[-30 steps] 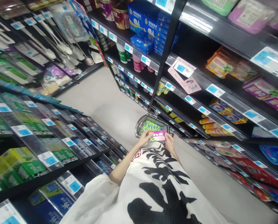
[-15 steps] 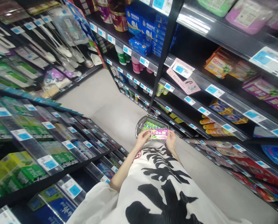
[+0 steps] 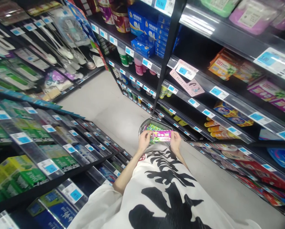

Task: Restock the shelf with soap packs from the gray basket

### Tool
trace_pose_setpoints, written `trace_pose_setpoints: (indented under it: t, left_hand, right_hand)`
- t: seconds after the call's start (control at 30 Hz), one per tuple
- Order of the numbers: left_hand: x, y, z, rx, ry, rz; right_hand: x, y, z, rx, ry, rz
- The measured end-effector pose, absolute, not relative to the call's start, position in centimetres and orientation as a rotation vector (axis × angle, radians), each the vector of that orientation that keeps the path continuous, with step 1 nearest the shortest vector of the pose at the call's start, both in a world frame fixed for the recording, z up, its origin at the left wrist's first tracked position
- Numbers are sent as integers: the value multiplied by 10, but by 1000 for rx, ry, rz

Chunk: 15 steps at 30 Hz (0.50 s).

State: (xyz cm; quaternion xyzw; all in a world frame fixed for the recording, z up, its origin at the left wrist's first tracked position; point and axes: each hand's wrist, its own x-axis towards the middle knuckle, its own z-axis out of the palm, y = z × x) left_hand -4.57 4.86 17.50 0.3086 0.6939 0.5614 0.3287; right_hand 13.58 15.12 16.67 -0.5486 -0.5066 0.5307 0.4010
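A pink, white and green packet (image 3: 162, 136), looking like packaged bar soap, is held level in front of my body, above a dark shopping basket (image 3: 140, 124). My right hand (image 3: 175, 140) grips its right end between thumb and fingers. At the packet's left end, my left hand (image 3: 144, 140) has its fingers curled in a pinch; the fingertips meet the edge, though the exact contact is too small to make out. Several green-wrapped items (image 3: 154, 127) lie inside the basket, partly hidden behind the packet and my hands.
A shelf rack (image 3: 167, 63) on the right carries blue boxes (image 3: 142, 44), orange packs (image 3: 222, 65) and similar pink packs (image 3: 267, 89). Toothpaste-like boxes (image 3: 20, 171) fill the left shelves. A pink card (image 3: 187, 81) juts from a right shelf edge. Grey floor (image 3: 104, 98) runs between them.
My left hand has shifted slightly left, showing more of the packet's left end. The packet has tilted a little, with more of its pink upper side showing. My right hand stays on it.
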Motion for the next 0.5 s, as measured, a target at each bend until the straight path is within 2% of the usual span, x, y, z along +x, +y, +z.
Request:
trace_pose_setpoints:
  t: [0.1, 0.23, 0.37, 0.5]
  left_hand:
    - [-59, 48, 178, 1225, 1921, 1419]
    - [-74, 51, 180, 1346, 2008, 1327]
    - [-72, 61, 187, 1113, 2040, 1317]
    - [-58, 75, 190, 693, 1668, 1429]
  right_hand:
    - [134, 152, 161, -1398, -1248, 1371]
    - [127, 150, 158, -1414, -1211, 1392]
    - [119, 149, 163, -1411, -1159, 1343]
    - [121, 154, 167, -1455, -1070, 1255]
